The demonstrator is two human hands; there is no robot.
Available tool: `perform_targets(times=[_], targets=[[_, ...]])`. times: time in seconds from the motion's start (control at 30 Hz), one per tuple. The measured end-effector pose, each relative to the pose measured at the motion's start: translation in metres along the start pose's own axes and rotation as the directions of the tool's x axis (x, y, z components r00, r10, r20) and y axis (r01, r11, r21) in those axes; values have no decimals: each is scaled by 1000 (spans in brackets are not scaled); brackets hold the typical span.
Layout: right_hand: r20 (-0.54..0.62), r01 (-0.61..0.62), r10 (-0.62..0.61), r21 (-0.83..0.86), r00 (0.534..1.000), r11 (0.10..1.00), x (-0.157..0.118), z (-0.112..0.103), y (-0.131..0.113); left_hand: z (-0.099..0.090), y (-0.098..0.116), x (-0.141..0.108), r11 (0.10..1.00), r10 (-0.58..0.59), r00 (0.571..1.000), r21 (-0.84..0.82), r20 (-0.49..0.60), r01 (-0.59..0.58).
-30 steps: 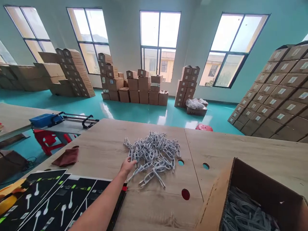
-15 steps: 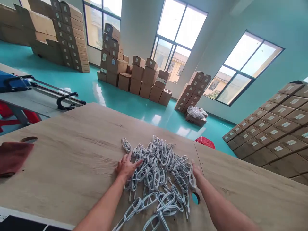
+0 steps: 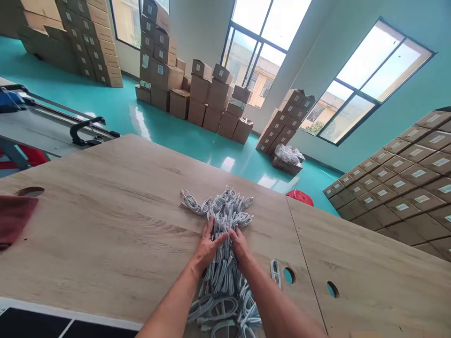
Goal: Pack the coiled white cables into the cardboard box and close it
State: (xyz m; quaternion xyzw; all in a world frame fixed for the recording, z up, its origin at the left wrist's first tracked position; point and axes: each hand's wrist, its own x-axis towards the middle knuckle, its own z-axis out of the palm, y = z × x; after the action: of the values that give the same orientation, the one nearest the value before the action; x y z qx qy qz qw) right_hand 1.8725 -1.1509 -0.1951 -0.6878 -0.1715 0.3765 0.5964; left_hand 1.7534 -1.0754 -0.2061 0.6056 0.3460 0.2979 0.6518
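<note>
Pressing into the heap: white coiled cables (image 3: 225, 211) lie in a long, dense mass on the tabletop, running from mid-table toward the near edge and out of view at the bottom of the frame; one looped end sticks out to the left at the far side.
Left hand: the left hand (image 3: 207, 246) rests on the middle of the heap, fingers spread and fairly straight, pushing on the strands rather than clenched around them.
Right hand: the right hand (image 3: 240, 244) sits just beside the left, fingers curled down among the cables; whether it has closed on any strands is hidden.
Stray cable: a small white cable coil (image 3: 276, 273) lies apart from the heap, to its right, just beside a round hole (image 3: 289, 275).
Table: the light wood-grain table (image 3: 105, 225) has a second round hole (image 3: 331, 289) and a seam (image 3: 306, 256) between its panels.
Table edges: a dark red cloth (image 3: 14, 216) lies at the left; a black printed sheet (image 3: 31, 324) shows at the near edge.
Beyond: stacked cardboard cartons (image 3: 200, 94) stand on a glossy teal floor (image 3: 116, 108), with a tilted wall of cartons (image 3: 398, 178) at right and a red stool (image 3: 299, 198) just past the table.
</note>
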Motion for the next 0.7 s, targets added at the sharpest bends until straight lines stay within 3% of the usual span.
perform_targets(times=[0.1,0.23,0.4,0.57,0.7], targets=[[63,-16,9,113,998,993,-36,3,-4,11,10,-23,960,-43,998,-274,48,54],[114,7,-36,243,993,970,-83,-7,-28,19,46,-59,937,-30,992,-341,127,72],[131,140,-197,354,972,925,-143,-13,-86,21,113,-105,950,53,994,-312,96,-20],[122,306,-386,413,915,858,-205,-18,-150,22,183,-155,954,167,985,-260,46,-150],[62,420,-476,382,877,823,-268,-54,-199,52,245,-206,924,326,944,-230,60,-304]])
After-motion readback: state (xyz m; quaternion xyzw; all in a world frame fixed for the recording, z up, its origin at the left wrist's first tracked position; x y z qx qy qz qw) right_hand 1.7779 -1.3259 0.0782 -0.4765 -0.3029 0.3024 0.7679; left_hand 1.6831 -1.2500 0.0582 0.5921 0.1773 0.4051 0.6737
